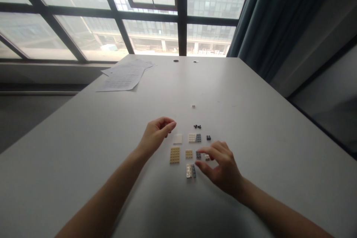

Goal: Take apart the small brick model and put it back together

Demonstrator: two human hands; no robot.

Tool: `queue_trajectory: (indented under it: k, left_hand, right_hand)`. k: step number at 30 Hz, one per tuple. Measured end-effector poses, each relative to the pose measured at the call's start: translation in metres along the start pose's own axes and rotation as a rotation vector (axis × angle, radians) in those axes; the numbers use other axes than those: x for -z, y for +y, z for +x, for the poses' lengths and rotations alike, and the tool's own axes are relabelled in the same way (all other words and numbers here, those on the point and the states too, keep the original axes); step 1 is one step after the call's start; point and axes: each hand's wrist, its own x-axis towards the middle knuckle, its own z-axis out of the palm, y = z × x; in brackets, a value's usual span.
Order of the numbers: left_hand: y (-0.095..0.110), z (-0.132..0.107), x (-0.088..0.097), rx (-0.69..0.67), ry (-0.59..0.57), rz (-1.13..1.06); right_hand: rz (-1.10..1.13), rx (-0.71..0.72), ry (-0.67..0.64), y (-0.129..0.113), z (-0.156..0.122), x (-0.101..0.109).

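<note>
Bricks (174,155) are sitting well apart from the table (251,100) edges; the left hand (154,135) is hovering pinched shut; the right hand (223,169) is gaping narrowly over them.

left hand (156,134): raised, curled, pinching | right hand (223,169): low, splayed, grip seemingly empty

Grey table (251,119) — broad windows (156,33), dark curtain (259,26)

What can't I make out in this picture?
Head view:
Print on the white paper sheets: too far, too small to read.
The small tan brick piece: partly hidden by fingers of the right hand.
The left hand: curled fingertips hide whether it pinches anything.
The tiny black brick pieces: too small to tell their shapes.
</note>
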Motion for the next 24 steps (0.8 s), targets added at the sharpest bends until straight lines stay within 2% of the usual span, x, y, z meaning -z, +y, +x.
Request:
queue_trajectory:
  k: [2,5,9,14,19,24]
  left_hand:
    - [-0.004,0.013,-0.008,-0.044,0.014,0.103]
    - [-0.008,0.044,-0.027,-0.150,-0.042,0.431]
    - [-0.011,0.089,-0.057,-0.224,-0.106,0.578]
    - [-0.017,0.126,-0.081,-0.262,-0.117,0.746]
    - [-0.022,0.135,-0.087,-0.265,-0.127,0.831]
    - [-0.021,0.115,-0.077,-0.286,-0.142,0.825]
  right_hand:
    - [0.009,-0.055,0.112,0.012,0.004,0.003]
    - [0.043,-0.252,0.223,0.036,0.009,0.002]
    - [0.135,-0.487,0.315,0.060,0.012,-0.004]
    - [0.166,-0.537,0.303,0.062,0.015,-0.006]
    - [0.168,-0.544,0.287,0.060,0.016,-0.007]
    - [0.167,-0.531,0.277,0.059,0.016,-0.006]
